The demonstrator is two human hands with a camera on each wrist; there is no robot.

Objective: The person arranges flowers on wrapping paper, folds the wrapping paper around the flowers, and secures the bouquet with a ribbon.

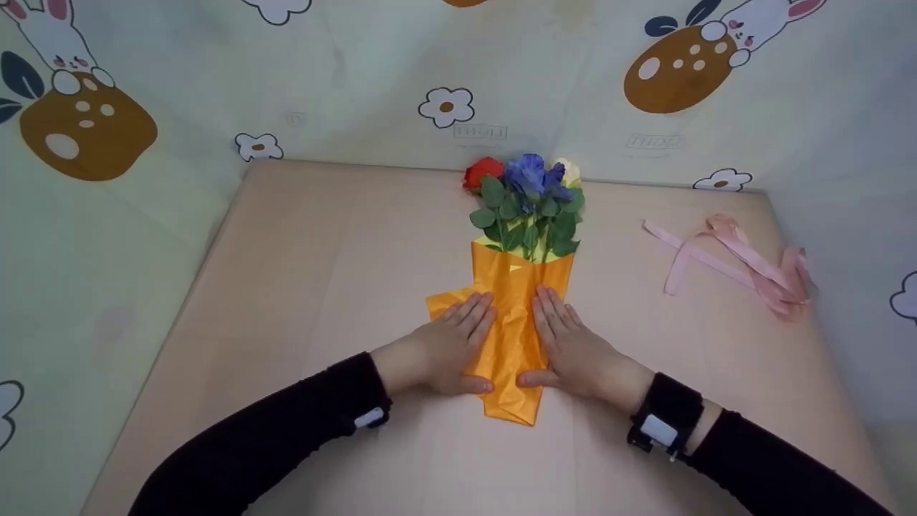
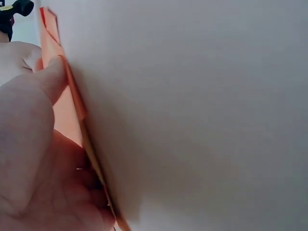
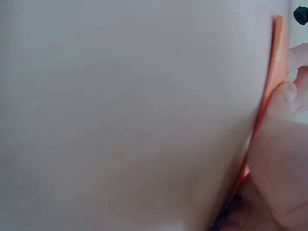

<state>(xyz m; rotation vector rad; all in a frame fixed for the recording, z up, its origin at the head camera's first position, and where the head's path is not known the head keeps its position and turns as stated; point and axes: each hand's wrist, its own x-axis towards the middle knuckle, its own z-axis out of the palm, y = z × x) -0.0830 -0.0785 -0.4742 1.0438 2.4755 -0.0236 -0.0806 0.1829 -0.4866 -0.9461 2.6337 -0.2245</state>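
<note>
Bouquet's orange paper [image 1: 510, 344] lies flat mid-table, blooms toward the far edge. Left hand [image 1: 448, 347] and right hand [image 1: 577, 351] rest on its 2 sides, palms down, fingers straight and close together, thumbs set apart; neither pinches anything. Paper beneath the 2 hands is hidden; a flap juts out left, partly covered by the left fingers. Lower stems are concealed inside the wrap. Of the blooms, red [image 1: 483, 174] and blue [image 1: 526, 174] show clearly; the pale bloom [image 1: 571, 172] is partly behind blue. Leaves [image 1: 562, 228] obscure the upper stems. Wrist views show mostly blank table, with hand and paper edge crowded to 1 side; a dark object [image 2: 15, 14] at the left-wrist corner is cut off, identity unclear. Pink ribbon [image 1: 766, 276] lies loose on the table [image 1: 344, 251], right of the bouquet, well apart, its overlapping loops hard to trace. Backdrop [image 1: 358, 72] lettering: faint, illegible. 2 dark sleeves [image 1: 286, 416] block the near table.
</note>
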